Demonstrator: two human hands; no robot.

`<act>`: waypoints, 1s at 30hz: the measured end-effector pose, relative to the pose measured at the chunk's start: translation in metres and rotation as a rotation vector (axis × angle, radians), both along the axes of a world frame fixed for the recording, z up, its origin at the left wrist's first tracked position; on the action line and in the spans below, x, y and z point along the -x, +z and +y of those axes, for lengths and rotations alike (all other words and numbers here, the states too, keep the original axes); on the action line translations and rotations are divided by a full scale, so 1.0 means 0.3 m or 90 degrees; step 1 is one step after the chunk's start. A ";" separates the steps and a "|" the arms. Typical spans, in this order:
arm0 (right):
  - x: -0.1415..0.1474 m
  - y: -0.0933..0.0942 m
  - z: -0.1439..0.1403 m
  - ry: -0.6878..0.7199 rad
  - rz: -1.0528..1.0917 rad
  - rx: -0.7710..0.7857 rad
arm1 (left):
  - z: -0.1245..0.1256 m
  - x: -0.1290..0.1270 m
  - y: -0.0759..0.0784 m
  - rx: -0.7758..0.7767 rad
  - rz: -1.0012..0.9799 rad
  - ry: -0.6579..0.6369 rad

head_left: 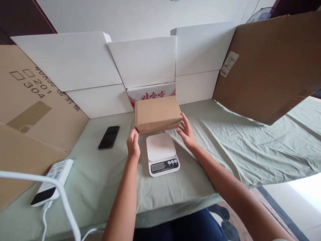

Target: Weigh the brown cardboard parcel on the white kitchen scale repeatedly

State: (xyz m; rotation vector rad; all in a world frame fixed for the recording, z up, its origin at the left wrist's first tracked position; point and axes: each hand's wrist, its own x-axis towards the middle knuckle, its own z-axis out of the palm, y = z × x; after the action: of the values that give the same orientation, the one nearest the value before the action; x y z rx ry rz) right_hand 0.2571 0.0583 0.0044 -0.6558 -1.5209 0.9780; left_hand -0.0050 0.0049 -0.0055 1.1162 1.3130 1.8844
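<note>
A brown cardboard box (pixel 157 112) is held between my two hands, just beyond the kitchen scale. My left hand (pixel 133 143) grips its near left corner, with the fingers partly hidden. At the right end, my right hand (pixel 186 133) has its thumb and fingers around the near corner. Close in front of the box, the white kitchen scale (pixel 161 149) lies with its bare platform facing up and its display and buttons toward me. Whether the box's underside touches anything cannot be made out.
A black phone (pixel 109 137) lies left of the scale. Farther left are a white device (pixel 52 182) with a cable and a large carton (pixel 37 100). White boxes (pixel 145 62) line the back, with a red-lettered carton (pixel 152 90) below. Another large carton (pixel 268 63) stands right. Green cloth (pixel 240 144) covers the table.
</note>
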 end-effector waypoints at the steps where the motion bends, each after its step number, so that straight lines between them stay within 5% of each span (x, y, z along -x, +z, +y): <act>1: -0.009 -0.002 -0.023 -0.007 -0.013 -0.016 | -0.032 -0.007 0.004 -0.022 0.012 0.003; 8: -0.103 -0.072 -0.222 -0.052 -0.117 -0.101 | -0.310 -0.050 -0.063 -0.012 0.032 0.021; 13: -0.142 -0.093 -0.294 -0.068 -0.151 -0.129 | -0.432 -0.067 -0.135 0.017 0.007 0.014; 30: -0.133 -0.074 -0.289 -0.074 -0.175 -0.173 | -0.428 -0.074 -0.142 0.014 0.013 -0.007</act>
State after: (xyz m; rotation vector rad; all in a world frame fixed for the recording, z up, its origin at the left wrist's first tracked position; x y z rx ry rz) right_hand 0.2970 -0.0285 -0.0177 -0.6934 -1.7972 0.5952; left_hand 0.0172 -0.1235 -0.0480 1.1327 1.3326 1.8513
